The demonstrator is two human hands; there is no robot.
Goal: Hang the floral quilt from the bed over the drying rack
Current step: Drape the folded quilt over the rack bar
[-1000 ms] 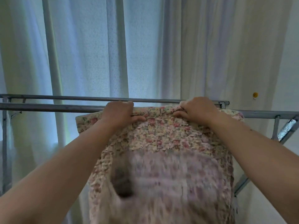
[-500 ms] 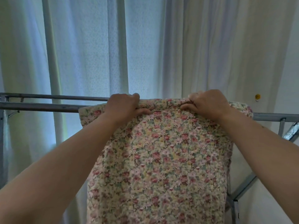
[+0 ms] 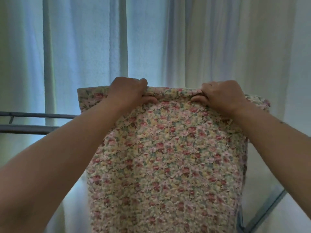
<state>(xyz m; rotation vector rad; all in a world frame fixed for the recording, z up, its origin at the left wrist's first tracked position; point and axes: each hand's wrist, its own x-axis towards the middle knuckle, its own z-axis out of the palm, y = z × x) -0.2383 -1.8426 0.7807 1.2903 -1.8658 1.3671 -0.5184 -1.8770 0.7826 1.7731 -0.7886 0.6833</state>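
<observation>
While both arms are extended forward and upward, the floral quilt (image 3: 168, 157) is held by its folded top edge, which is raised above the level of the drying rack (image 3: 33, 127) bars visible at the left. The left hand (image 3: 128, 93) is clenched on the top edge near the quilt's left corner, with the fingers curled over the far side of the fold and the thumb pressed against the near face. The right hand (image 3: 222, 95) is clenched on the same edge toward the right, in a matching grip, thumb forward. A stretch of the rolled edge is spanned between the two hands. A short flap of quilt is left projecting beyond each hand, at the left corner and at the right corner.

Below the hands, the quilt is hung down as a broad panel that fills the centre of the view and is cut off by the bottom edge. Whether any part of the quilt is touching a rack bar cannot be told, since the bars are hidden behind the fabric.

Two horizontal grey bars of the rack are seen at the left, one behind the other, and a slanted grey strut is seen at the lower right, beside the quilt's right side. Pale curtains (image 3: 84, 47) are hung behind the rack across the whole background.
</observation>
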